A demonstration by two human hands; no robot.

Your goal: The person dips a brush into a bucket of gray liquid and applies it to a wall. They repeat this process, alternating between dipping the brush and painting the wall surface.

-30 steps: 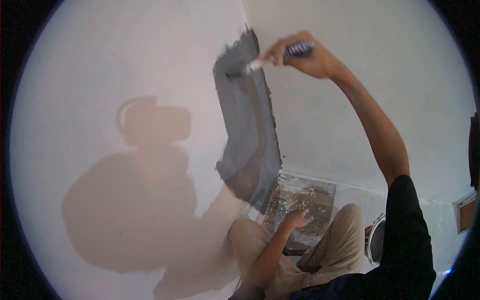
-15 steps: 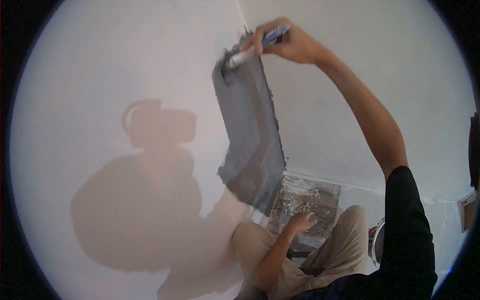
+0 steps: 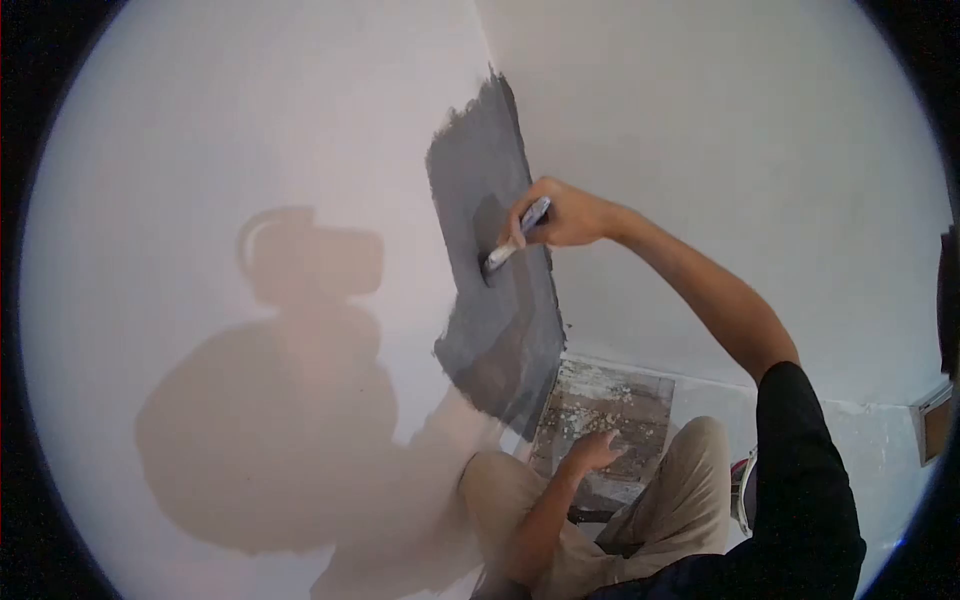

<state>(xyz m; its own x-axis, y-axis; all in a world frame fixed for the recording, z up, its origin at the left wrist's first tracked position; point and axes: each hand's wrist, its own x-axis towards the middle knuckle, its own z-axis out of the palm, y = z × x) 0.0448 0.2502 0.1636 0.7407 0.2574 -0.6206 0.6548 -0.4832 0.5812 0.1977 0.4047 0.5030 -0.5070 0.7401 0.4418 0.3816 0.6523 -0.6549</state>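
In the head view, the person's right hand (image 3: 568, 216) has its fingers clamped around the handle of a paintbrush (image 3: 502, 254), which is tilted, its bristle end down and to the left against the middle of a dark grey painted patch (image 3: 465, 175). The patch covers a strip of the white left wall (image 3: 230, 120) along the corner with the right wall (image 3: 700, 150). The left hand (image 3: 588, 454) lies low between the knees in beige trousers (image 3: 690, 480), over a speckled wood-patterned panel (image 3: 612, 395); whether its fingers are apart or together cannot be told. A bucket (image 3: 740, 505) shows partly behind the black sleeve (image 3: 808, 460).
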